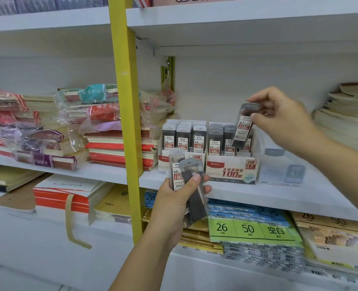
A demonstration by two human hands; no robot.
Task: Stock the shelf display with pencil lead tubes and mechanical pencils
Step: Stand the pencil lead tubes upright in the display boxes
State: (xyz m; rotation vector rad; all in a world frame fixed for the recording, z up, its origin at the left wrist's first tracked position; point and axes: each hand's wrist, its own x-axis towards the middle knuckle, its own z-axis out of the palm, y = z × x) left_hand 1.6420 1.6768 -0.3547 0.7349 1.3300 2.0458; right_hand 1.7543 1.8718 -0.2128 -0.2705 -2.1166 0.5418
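Left fingers (pixel 195 181) grasp tubes (pixel 197 205); right fingers (pixel 261 120) pinch 1 tube (pixel 242 131) above 0.7 box (pixel 230 171).

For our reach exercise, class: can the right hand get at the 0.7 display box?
Probably yes: the right hand pinches a lead tube right over the 0.7 display box, with nothing between them.

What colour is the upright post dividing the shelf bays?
Yellow; the head view shows the post clearly.
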